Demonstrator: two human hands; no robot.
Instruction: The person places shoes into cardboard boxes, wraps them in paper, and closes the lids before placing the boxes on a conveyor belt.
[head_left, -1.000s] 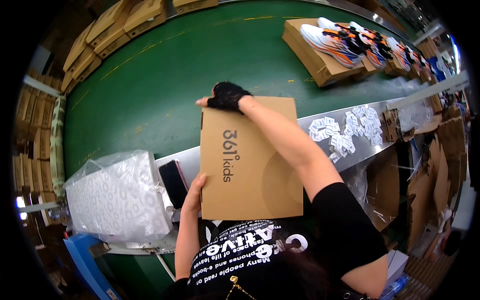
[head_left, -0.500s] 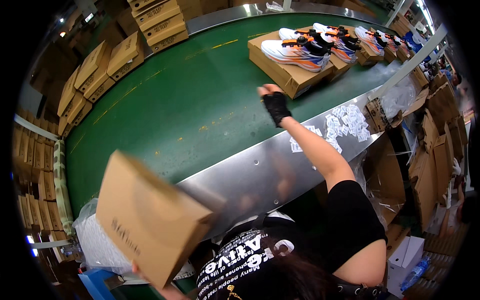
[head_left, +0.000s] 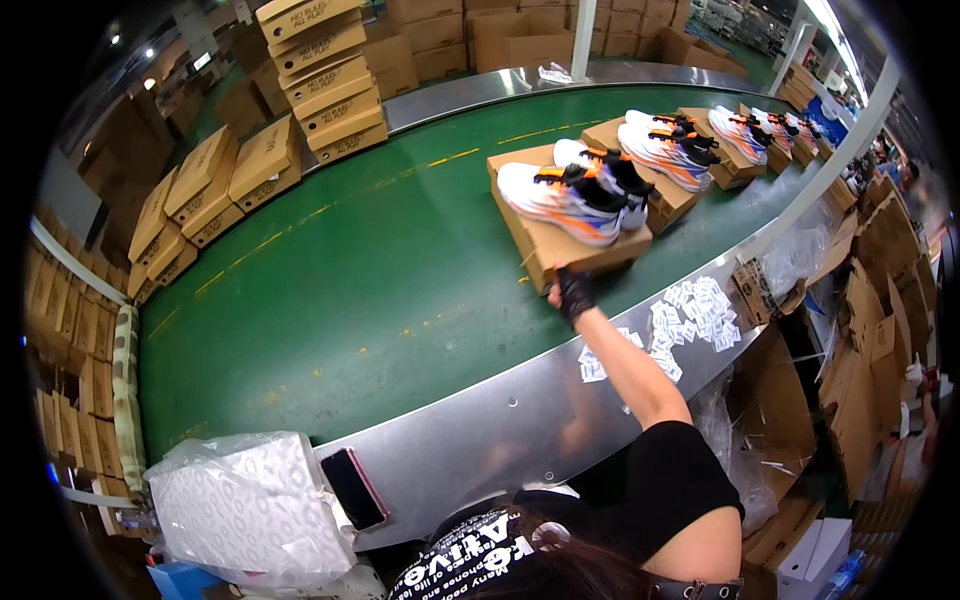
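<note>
My right hand, in a black fingerless glove, is stretched out over the steel ledge to the green conveyor belt. It grips the near corner of a brown cardboard shoe box. A pair of white, orange and black sneakers lies on top of that box. My left hand is out of sight below the picture.
Behind it, more boxes topped with sneakers line the belt. Small white labels are scattered on the ledge. A phone and a plastic bag of white paper lie at my left. Stacked cartons stand beyond the belt.
The brown box I held in both hands went down to my left and out of view. My right arm has reached forward and taken the corner of the nearest box on the belt.
</note>
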